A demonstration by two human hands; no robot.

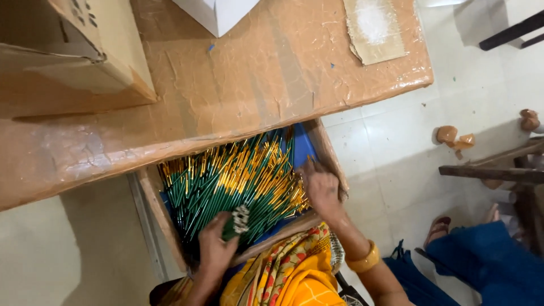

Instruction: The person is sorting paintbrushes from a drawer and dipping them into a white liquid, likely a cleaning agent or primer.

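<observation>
Left hand (216, 247) is closed round a small bundle of green pens (238, 222), white ends showing, at the near edge of the tray (160, 215). Right hand (322, 190) lies fingers spread, palm down, on the loose green-and-gold pens (238, 175) at the tray's right side; not gripping, as far as visible. Tray w/ blue lining sits under the brown table (238, 85); cardboard box (68, 51) on top, far left.
</observation>
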